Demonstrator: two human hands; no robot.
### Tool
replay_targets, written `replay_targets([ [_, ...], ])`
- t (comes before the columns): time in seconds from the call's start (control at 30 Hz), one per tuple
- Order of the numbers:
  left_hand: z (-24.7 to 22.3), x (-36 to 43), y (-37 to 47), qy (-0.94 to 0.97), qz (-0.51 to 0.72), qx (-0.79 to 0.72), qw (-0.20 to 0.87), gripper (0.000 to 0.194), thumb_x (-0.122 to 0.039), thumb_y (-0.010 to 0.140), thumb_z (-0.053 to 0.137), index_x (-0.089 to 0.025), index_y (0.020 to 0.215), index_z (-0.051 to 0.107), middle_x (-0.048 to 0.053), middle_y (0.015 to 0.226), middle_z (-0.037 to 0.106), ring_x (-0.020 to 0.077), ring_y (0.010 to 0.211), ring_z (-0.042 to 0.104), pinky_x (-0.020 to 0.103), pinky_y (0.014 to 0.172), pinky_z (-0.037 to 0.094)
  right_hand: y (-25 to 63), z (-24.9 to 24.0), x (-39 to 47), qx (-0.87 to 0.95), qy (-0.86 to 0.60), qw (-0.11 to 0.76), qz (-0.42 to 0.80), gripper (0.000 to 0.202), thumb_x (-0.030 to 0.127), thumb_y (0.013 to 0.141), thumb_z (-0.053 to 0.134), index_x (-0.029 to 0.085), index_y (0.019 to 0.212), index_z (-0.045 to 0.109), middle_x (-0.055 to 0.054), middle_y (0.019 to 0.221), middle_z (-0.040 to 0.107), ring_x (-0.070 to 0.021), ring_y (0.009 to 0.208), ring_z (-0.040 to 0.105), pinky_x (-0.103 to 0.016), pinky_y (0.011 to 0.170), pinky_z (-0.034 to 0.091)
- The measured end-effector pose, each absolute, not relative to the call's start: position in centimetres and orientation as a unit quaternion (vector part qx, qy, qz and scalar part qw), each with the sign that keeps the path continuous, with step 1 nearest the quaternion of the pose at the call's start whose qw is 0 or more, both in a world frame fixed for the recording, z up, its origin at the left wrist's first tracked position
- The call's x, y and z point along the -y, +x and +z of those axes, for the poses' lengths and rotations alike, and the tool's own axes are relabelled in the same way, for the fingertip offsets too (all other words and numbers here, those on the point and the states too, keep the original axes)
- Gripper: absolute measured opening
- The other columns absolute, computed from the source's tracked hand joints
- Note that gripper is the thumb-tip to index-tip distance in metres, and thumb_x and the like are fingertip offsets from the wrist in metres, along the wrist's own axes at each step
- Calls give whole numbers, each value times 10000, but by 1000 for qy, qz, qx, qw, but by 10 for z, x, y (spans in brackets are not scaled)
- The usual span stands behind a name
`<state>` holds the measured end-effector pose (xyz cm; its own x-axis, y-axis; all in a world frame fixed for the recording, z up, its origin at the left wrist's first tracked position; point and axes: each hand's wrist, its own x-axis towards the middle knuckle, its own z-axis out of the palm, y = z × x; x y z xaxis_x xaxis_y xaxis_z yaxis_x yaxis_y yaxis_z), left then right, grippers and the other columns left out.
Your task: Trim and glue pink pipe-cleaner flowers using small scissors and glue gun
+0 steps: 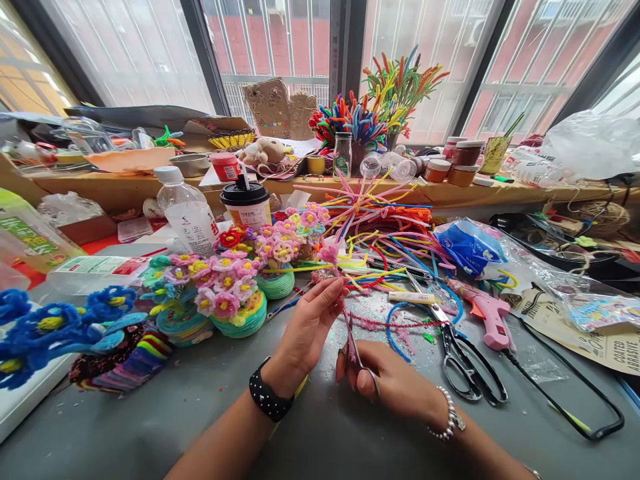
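My left hand (311, 327) pinches a small pink pipe-cleaner flower (329, 254), its head standing above the fingertips. In my right hand (373, 370) is a small pair of scissors (351, 340), fingers through the handles, blades pointing up close under the left fingertips. A bit of pink fuzzy material shows by the blades; whether it is being cut I cannot tell. A red tinsel stem (395, 323) lies just beyond the scissors. Left of my left hand stand pots of pink pipe-cleaner flowers (227, 287).
Large black-handled scissors (470, 367) and a pink glue gun (487, 310) with a black cord lie at the right. Behind my hands is a heap of coloured pipe cleaners (385, 223). A lidded cup (246, 205) and plastic bottle (185, 210) stand at the left, near blue flowers (55, 327).
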<state>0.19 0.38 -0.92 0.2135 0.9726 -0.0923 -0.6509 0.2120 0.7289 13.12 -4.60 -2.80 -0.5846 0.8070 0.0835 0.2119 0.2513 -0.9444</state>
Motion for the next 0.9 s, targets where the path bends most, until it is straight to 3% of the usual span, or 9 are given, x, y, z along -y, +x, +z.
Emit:
replay_targets([
  [0.37,-6,-2,2,268,570,-293,719,90,-170,626,674,-143,712,672,-18,649,610,47,581,515,159,566,406,126,-32,47,744,-385,323,441,684,755,662,268,135,564,538,-27,618,481,-128,582,425,-248,560,345],
  [0.6,-8,-4,1,242,595,-298,706,121,-165,621,684,-151,741,669,-8,751,642,47,648,551,145,607,427,123,-33,45,724,-427,355,409,638,722,692,304,150,464,472,0,504,443,-102,495,396,-226,481,298],
  [0.9,-7,-5,0,217,605,-308,701,141,-161,594,704,-141,725,656,-18,707,646,41,623,558,140,585,426,122,-34,46,702,-451,378,401,553,619,735,406,172,412,374,17,449,445,-85,446,385,-212,456,302],
])
